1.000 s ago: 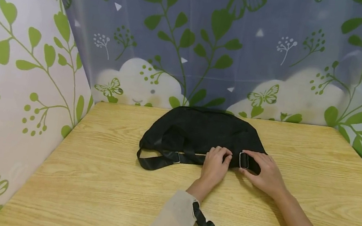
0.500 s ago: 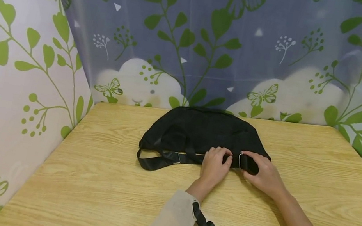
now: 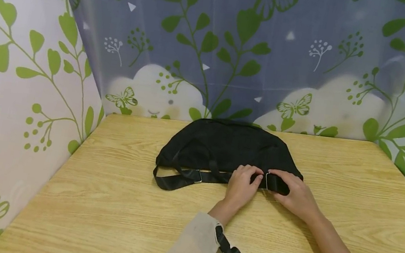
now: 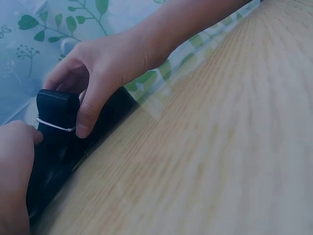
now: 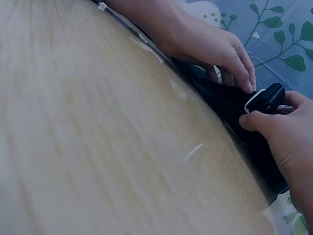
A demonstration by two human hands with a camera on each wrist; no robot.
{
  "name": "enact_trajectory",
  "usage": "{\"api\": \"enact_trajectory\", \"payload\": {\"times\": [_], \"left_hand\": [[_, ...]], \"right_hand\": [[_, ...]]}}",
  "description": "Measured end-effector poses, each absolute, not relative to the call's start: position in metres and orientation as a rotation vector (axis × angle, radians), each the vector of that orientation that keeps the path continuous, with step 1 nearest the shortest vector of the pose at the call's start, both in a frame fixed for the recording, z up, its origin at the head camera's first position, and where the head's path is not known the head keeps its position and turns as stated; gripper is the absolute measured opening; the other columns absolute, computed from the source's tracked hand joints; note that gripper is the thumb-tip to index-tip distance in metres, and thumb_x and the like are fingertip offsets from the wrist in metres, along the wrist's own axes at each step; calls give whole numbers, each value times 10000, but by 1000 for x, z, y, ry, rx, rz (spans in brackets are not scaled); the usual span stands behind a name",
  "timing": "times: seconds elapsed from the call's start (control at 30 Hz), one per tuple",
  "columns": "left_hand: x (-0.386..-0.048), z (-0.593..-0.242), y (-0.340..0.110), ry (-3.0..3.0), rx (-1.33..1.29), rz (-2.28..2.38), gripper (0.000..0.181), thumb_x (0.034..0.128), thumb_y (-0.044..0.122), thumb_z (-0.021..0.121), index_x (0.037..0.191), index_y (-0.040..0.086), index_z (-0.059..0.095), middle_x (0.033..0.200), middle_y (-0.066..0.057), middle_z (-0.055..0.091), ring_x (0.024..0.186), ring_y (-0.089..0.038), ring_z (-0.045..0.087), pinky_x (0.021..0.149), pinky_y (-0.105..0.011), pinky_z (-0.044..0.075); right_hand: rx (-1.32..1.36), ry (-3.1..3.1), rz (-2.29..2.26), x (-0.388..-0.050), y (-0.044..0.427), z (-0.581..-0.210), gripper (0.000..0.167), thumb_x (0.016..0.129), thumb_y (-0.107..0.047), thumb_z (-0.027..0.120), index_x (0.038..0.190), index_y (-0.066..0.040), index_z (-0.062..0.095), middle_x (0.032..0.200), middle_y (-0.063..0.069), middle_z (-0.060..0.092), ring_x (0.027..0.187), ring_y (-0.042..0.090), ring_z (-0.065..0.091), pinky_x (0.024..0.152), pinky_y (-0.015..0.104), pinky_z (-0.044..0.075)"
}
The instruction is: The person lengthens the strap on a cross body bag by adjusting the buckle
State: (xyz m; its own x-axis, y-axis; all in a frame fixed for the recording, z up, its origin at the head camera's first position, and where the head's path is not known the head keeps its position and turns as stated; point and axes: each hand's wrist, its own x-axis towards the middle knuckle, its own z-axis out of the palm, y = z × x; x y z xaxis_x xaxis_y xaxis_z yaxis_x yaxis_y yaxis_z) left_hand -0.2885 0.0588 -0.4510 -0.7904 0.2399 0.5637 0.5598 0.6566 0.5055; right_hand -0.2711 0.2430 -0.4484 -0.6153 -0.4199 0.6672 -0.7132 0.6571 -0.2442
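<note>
A black sling bag (image 3: pixel 231 144) lies flat at the back of the table, its black strap (image 3: pixel 173 182) running along the front edge and looping out at the left. My right hand (image 3: pixel 298 197) holds a metal strap buckle (image 3: pixel 267 181) and the folded strap between thumb and fingers; the strap loop (image 4: pixel 57 102) stands up behind the buckle in the left wrist view. Just left of it, my left hand (image 3: pixel 242 188) pinches the strap with bent fingers and thumb. The right wrist view shows the left fingertips (image 5: pixel 250 88) close beside the buckle.
A second metal buckle (image 3: pixel 199 176) sits on the strap to the left. The wooden table (image 3: pixel 112 218) reaches back to a patterned curtain (image 3: pixel 183 44) with leaves and butterflies. Another curtain (image 3: pixel 16 70) hangs along the left side.
The buckle in my right hand has shifted slightly left and turned more edge-on, with the strap loop showing wider behind it. My left hand has moved slightly right toward it.
</note>
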Motion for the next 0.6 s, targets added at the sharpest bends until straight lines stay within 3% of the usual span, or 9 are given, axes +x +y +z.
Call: {"api": "enact_trajectory", "payload": {"times": [0.3, 0.6], "left_hand": [[-287, -449, 57, -2432, -405, -909, 41, 828, 175, 636, 843, 166, 674, 819, 64, 599, 785, -126, 522, 690, -250, 403], [-288, -448, 58, -2373, -621, -1018, 70, 880, 154, 619, 915, 166, 679, 876, 59, 602, 825, -101, 519, 751, -201, 408]], "right_hand": [[837, -2299, 678, -270, 242, -448, 632, 607, 2, 823, 1185, -34, 570, 1110, 131, 596, 996, 296, 556, 805, 440, 436], [852, -2272, 666, -272, 242, -448, 627, 592, 2, 832, 1167, -40, 585, 1085, 103, 609, 972, 268, 570, 802, 378, 430]]}}
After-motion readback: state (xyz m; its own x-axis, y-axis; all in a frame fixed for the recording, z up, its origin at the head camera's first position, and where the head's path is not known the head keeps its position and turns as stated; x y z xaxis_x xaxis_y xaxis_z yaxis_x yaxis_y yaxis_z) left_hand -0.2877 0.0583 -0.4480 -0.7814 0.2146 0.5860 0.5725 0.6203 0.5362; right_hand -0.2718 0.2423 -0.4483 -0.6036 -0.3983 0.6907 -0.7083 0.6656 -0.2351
